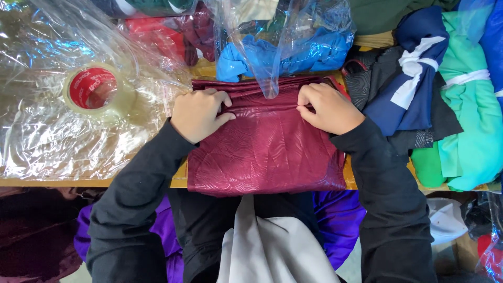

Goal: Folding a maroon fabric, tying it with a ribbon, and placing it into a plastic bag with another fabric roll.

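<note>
Maroon patterned cloth (pixel 264 144), folded flat, lay on the wooden table edge (pixel 52 182) under both hands.

Left hand (pixel 200 114) and right hand (pixel 329 109) were curled closed, each pinching a fold near the cloth's far edge, well apart from one another. A clear plastic bag (pixel 277 31) hung just above the fold, over a blue garment (pixel 314 52). A roll of clear tape with a red core (pixel 97 90) sat on crinkled plastic sheeting (pixel 42 136) to the left; green and navy clothes (pixel 461 105) were piled to the right.

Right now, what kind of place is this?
Probably a clothes packing bench. Both hands, left hand and right hand, press a folded maroon garment. Clear plastic bags, a tape roll and heaped garments surround it.
</note>
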